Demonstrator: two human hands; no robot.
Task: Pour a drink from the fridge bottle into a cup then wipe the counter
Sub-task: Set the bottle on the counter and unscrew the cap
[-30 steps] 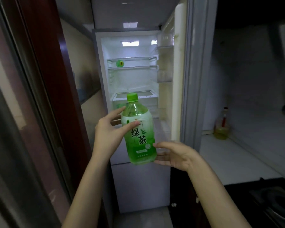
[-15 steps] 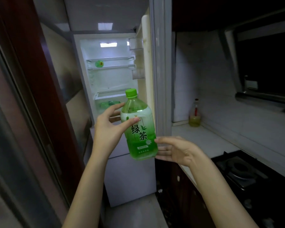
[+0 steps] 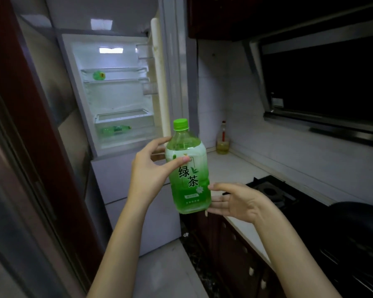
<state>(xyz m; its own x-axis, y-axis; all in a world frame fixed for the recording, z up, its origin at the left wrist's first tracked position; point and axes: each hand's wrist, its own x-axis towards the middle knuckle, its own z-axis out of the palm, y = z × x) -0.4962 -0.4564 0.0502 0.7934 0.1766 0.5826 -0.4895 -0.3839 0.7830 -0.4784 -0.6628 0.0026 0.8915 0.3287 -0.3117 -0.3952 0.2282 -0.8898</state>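
Left hand [image 3: 151, 175] clasps the green bottle [image 3: 188, 179] at its shoulder — right hand [image 3: 235, 203], fingers straight, beside its base below that grip.

Clear glossy plastic bottle [image 3: 188, 175], smooth pale counter [image 3: 228, 166], dark glossy wooden cabinet [image 3: 230, 239]

Upright green bottle [image 3: 188, 175] between hands [image 3: 148, 175] [image 3: 238, 203], open fridge [image 3: 116, 95] behind
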